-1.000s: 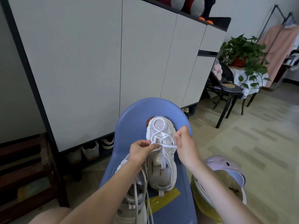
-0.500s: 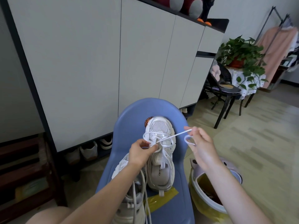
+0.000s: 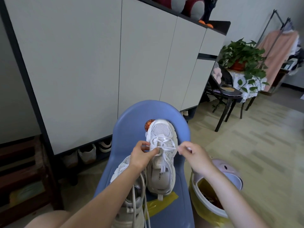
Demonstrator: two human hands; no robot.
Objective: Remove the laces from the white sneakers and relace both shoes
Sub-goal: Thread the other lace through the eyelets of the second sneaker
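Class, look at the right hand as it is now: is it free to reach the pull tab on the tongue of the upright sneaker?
Probably not yet. The right hand is pinching the lace, so it is occupied. The pull tab itself lies uncovered just below the left hand, with nothing across it.

Blue chair seat (image 3: 131, 129) carries two white sneakers (image 3: 162, 162), yellow film (image 3: 164, 200), perhaps tape, under nearer heel.

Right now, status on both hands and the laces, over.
Left hand pinching lace at the upright sneaker. Right hand pinching lace end, pulled sideways. Second sneaker lying beside, laces loose. Nothing blocking.
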